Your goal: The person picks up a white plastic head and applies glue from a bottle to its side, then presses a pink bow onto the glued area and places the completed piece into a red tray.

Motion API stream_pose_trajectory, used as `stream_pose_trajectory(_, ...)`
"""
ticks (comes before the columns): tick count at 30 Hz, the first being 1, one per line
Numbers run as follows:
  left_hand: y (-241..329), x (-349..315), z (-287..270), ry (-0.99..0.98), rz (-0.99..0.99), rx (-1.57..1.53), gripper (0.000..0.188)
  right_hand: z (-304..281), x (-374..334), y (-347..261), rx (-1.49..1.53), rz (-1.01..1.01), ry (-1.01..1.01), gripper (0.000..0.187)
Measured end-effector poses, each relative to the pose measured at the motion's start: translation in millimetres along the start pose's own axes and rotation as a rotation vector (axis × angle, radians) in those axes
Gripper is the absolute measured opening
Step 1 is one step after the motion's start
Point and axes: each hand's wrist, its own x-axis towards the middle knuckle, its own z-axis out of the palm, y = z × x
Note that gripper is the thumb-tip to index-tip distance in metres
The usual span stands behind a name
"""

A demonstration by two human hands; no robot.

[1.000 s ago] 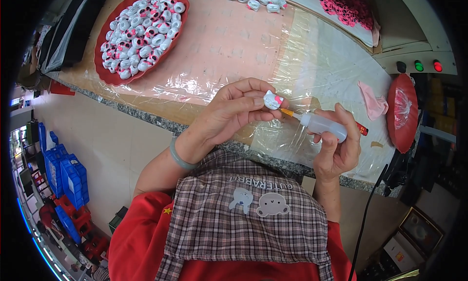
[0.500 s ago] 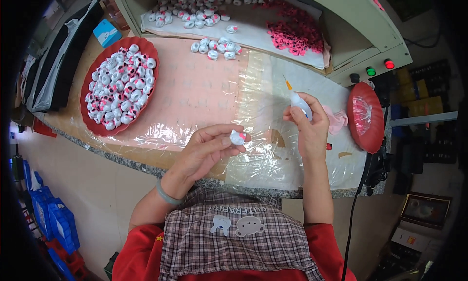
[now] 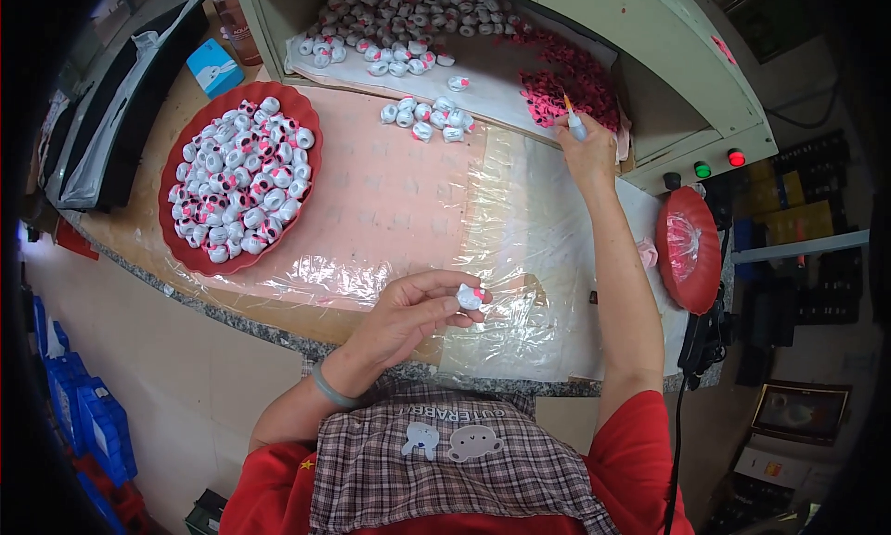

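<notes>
My left hand is low over the plastic-covered table and pinches a small white figure with a pink spot between thumb and fingers. My right hand reaches far forward to the pile of small pink parts on the shelf sheet. It holds a small glue bottle with an orange tip, the tip pointing up and away. A small cluster of white figures lies left of that hand.
A red tray full of white and pink figures sits at the left. Many more white figures lie on the back shelf. A red dish wrapped in plastic stands at the right, beside a box with green and red lights.
My right hand has moved with the glue bottle from beside the left hand out to the pink parts at the back. The left hand has drawn the white figure down toward me.
</notes>
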Motion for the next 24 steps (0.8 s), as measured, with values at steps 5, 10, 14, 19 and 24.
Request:
stream_pose_trajectory(5,1,-2,0,-0.005,-0.007,-0.007,0.029,11,10,-11,-0.224,-0.069,-0.029,0.024)
stream_pose_trajectory(10,1,-2,1,-0.011,-0.007,0.006,0.028,24,17,-9,-0.382,-0.147,-0.014,0.029)
stream_pose_trajectory(14,0,-2,0,-0.026,0.006,-0.008,0.028,22,27,1,-0.251,-0.345,-0.078,0.025)
stream_pose_trajectory(19,0,-1,0,-0.023,-0.001,-0.01,0.029,-2,30,-3,0.126,0.047,-0.234,0.012)
stream_pose_trajectory(24,0,-3,1,-0.021,-0.002,-0.003,0.029,-12,28,-13,-0.12,0.077,-0.176,0.012)
